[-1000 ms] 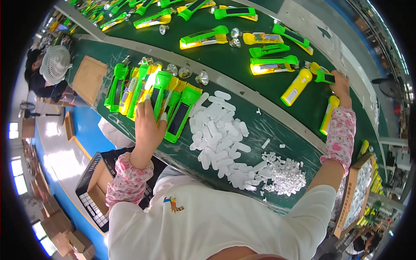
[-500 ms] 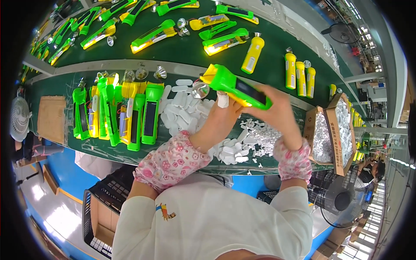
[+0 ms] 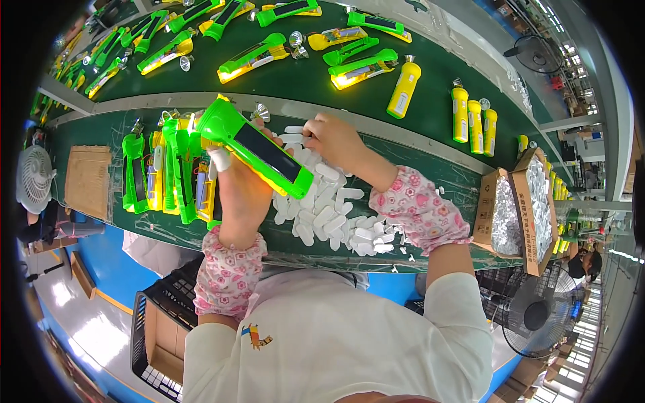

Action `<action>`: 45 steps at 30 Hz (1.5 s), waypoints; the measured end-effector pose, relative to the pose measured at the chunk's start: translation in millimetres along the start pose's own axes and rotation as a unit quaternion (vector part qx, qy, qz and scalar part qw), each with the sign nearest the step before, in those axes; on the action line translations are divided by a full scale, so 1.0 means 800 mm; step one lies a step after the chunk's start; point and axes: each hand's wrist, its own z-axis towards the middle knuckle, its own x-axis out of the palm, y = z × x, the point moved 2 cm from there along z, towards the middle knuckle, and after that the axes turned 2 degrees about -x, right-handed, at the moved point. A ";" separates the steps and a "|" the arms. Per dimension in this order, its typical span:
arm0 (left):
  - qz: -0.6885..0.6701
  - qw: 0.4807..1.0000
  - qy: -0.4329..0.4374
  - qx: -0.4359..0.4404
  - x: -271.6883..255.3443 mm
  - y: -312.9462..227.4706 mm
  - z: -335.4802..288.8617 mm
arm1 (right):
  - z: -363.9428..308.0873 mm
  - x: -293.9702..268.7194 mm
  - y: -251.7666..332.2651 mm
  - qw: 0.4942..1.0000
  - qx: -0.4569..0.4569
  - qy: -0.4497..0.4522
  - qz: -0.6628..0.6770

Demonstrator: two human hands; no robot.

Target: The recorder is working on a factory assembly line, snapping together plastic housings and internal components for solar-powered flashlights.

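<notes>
— What's my left hand (image 3: 243, 201) doing?
— Gripping a green-and-yellow plastic flashlight (image 3: 263, 153), left of centre.
— My right hand (image 3: 332, 142)?
— It's curling over white rounded plastic strips (image 3: 325, 215), mid-frame; its grip I can't tell.

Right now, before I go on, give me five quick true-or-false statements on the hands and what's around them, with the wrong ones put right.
1. The left hand holds a green-and-yellow flashlight. True.
2. The right hand holds a second flashlight. False: its fingers are at the upper edge of the pile of white oval pieces.
3. The brown cardboard sheet lies to the left of the row of flashlights on the near bench. True.
4. The open cartons stand at the left end of the bench. False: they stand at its right end.
5. Both patterned sleeves are plain blue. False: they are white and pink.
</notes>
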 end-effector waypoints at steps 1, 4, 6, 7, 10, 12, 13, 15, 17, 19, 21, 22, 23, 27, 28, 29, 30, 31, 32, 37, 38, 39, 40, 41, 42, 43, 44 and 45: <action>-0.001 1.000 0.002 0.001 -0.001 0.001 -0.001 | 0.001 0.000 0.000 1.000 -0.001 0.000 -0.002; 0.018 0.999 0.032 -0.022 0.007 0.016 0.003 | -0.001 0.001 -0.015 0.989 0.080 0.064 0.107; -0.041 0.994 0.065 -0.079 -0.010 0.033 0.010 | -0.013 0.006 -0.014 0.998 0.040 -0.033 0.047; -0.060 0.991 0.065 -0.097 -0.012 0.042 0.012 | -0.014 0.002 -0.013 0.996 0.040 -0.056 0.048; -0.020 0.993 0.059 -0.099 0.004 0.052 0.014 | -0.011 0.005 -0.019 0.996 0.048 -0.057 0.046; 0.051 0.995 0.026 -0.087 0.007 0.053 0.012 | -0.014 -0.003 -0.014 0.998 -0.005 -0.034 0.046; 0.079 0.993 0.034 -0.082 0.011 0.052 0.012 | -0.021 -0.016 -0.019 0.998 0.000 -0.037 0.041; 0.091 0.993 0.006 -0.069 0.027 0.051 0.003 | -0.039 -0.057 -0.022 0.989 -0.041 -0.103 0.095; -0.006 0.989 0.073 -0.129 0.021 0.062 0.005 | -0.075 -0.130 0.001 0.925 0.175 -0.153 0.301; -0.037 0.979 0.123 -0.161 0.036 0.081 0.011 | -0.105 -0.189 0.022 0.955 -0.002 -0.188 0.230; -0.050 0.966 0.149 -0.204 0.044 0.097 0.011 | -0.105 -0.206 0.074 0.976 -0.093 -0.112 0.164; -0.028 0.972 0.138 -0.189 0.046 0.102 0.008 | -0.100 -0.204 0.099 0.981 -0.131 -0.067 0.123; -0.025 0.971 0.135 -0.197 0.050 0.107 0.006 | -0.096 -0.195 0.118 0.982 -0.122 -0.036 0.138; -0.052 0.965 0.092 -0.242 0.041 0.136 0.015 | -0.065 -0.159 0.051 0.946 -0.117 -0.303 -0.003; -0.060 0.968 0.090 -0.228 0.027 0.152 0.033 | -0.053 -0.159 0.024 0.929 -0.103 -0.356 0.007; -0.057 0.975 0.065 -0.204 0.017 0.162 0.045 | -0.049 -0.159 -0.019 0.921 -0.101 -0.377 -0.016; -0.054 0.980 0.020 -0.189 0.011 0.164 0.056 | -0.055 -0.162 -0.055 0.928 -0.076 -0.363 -0.042; -0.086 0.983 0.014 -0.163 0.002 0.160 0.067 | -0.063 -0.163 -0.067 0.938 -0.047 -0.343 -0.024; -0.051 0.985 0.037 -0.161 0.003 0.147 0.068 | -0.078 -0.168 -0.069 0.946 -0.040 -0.322 0.007; -0.022 0.994 0.055 -0.091 0.029 0.099 0.069 | -0.159 -0.130 -0.031 0.994 0.021 -0.040 0.101; -0.010 0.995 0.057 -0.083 0.034 0.096 0.069 | -0.164 -0.108 -0.015 0.997 -0.049 -0.019 0.059; -0.007 0.995 0.055 -0.080 0.035 0.095 0.071 | -0.167 -0.089 -0.002 0.998 -0.057 -0.019 0.016; -0.012 0.993 0.077 -0.087 0.038 0.095 0.071 | -0.169 -0.072 0.007 0.997 -0.063 -0.020 -0.028; -0.016 0.991 0.099 -0.093 0.039 0.096 0.070 | -0.168 -0.054 0.008 0.997 -0.068 0.006 -0.026; -0.025 0.987 0.116 -0.107 0.039 0.096 0.069 | -0.169 -0.043 0.010 0.997 -0.071 0.006 -0.024; -0.023 0.987 0.116 -0.105 0.039 0.096 0.068 | -0.171 -0.035 0.012 0.995 -0.060 0.012 -0.075; -0.036 0.986 0.115 -0.112 0.040 0.096 0.066 | -0.172 -0.030 0.014 0.990 -0.051 0.019 -0.126; -0.050 0.985 0.114 -0.119 0.040 0.096 0.065 | -0.173 -0.032 0.019 0.983 -0.078 -0.016 -0.165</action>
